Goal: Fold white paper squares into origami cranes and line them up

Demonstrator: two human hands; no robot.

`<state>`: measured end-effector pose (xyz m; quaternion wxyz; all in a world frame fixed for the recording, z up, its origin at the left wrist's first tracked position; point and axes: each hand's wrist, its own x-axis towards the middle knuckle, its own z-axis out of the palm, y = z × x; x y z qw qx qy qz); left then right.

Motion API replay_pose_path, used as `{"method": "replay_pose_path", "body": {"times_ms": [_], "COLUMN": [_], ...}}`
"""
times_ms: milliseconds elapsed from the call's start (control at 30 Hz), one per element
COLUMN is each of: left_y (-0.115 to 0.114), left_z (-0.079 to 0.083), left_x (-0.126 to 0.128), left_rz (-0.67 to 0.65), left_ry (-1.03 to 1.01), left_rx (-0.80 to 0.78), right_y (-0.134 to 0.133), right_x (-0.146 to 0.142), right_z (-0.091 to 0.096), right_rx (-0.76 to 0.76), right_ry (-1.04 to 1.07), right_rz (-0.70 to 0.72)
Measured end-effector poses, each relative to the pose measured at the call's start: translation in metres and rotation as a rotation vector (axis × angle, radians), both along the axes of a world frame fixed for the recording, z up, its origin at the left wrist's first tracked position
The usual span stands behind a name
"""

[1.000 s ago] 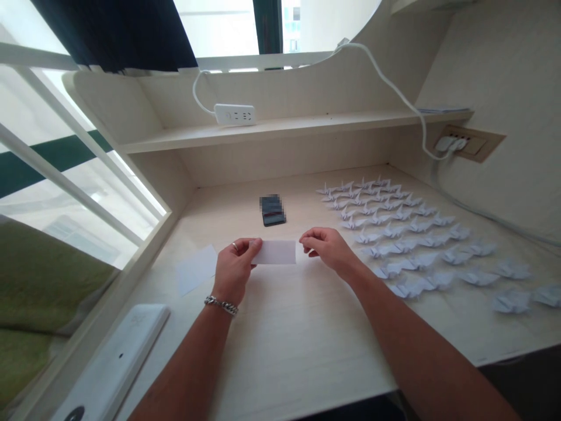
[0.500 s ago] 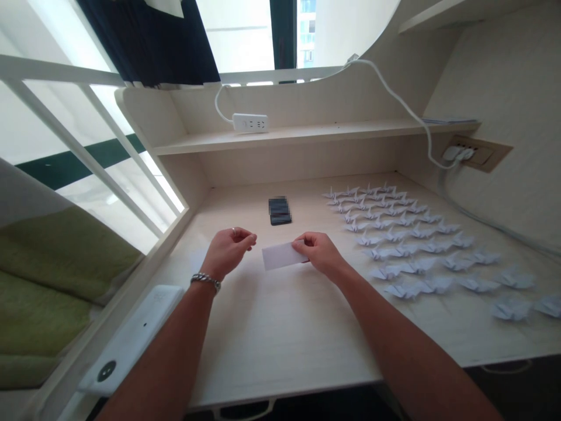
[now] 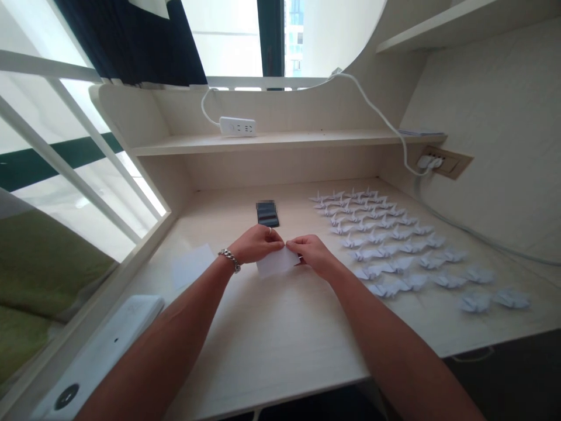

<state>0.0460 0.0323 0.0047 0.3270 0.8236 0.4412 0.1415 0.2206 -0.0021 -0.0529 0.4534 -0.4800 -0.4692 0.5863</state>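
Note:
A small white folded paper (image 3: 275,264) is held just above the pale desk (image 3: 280,339) at its middle. My left hand (image 3: 256,243), with a ring and a metal bracelet, pinches the paper's upper edge from the left. From the right, my right hand (image 3: 310,254) pinches the same paper with its fingers closed. Both hands meet over the paper.
Rows of several white paper cranes (image 3: 394,245) cover the desk's right half. A dark phone (image 3: 267,214) lies behind the hands. A loose white sheet (image 3: 191,266) lies to the left, and a white flat device (image 3: 94,356) at the front left. A power strip (image 3: 237,126) sits on the shelf.
My left hand let go of the paper, then came back to the right and pinched it again. The paper is now held by both hands, close together.

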Motion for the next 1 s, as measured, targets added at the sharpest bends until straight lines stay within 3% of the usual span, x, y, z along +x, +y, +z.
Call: {"method": "replay_pose_path", "body": {"times_ms": [167,333,433,533,667,833,1000], "left_y": [-0.003,-0.006,-0.011,-0.02,-0.028,-0.027,-0.027], "left_z": [-0.007,-0.011,-0.013,-0.018,-0.027,-0.031,-0.026], "left_x": [-0.013,-0.048,-0.064,-0.062,-0.042,-0.038,-0.047], "left_rz": [0.015,0.052,0.148,0.281,0.155,0.331,0.403], "left_ry": [-0.008,-0.125,-0.209,-0.332,-0.364,-0.422,-0.449], "left_rx": [-0.023,-0.169,-0.183,-0.155,-0.212,-0.19,-0.217], "right_y": [0.0,0.002,0.001,-0.003,-0.009,-0.011,-0.012], "right_x": [-0.002,0.002,0.002,-0.002,-0.008,-0.002,-0.001], "right_z": [-0.001,0.002,0.002,0.003,0.006,0.013,0.011], "right_rx": [0.027,0.021,0.037,0.044,0.013,-0.056,0.045], "right_ry": [-0.03,-0.06,-0.068,-0.082,-0.035,0.122,-0.004], "right_rz": [-0.027,-0.117,-0.109,-0.08,0.004,0.002,0.097]}}
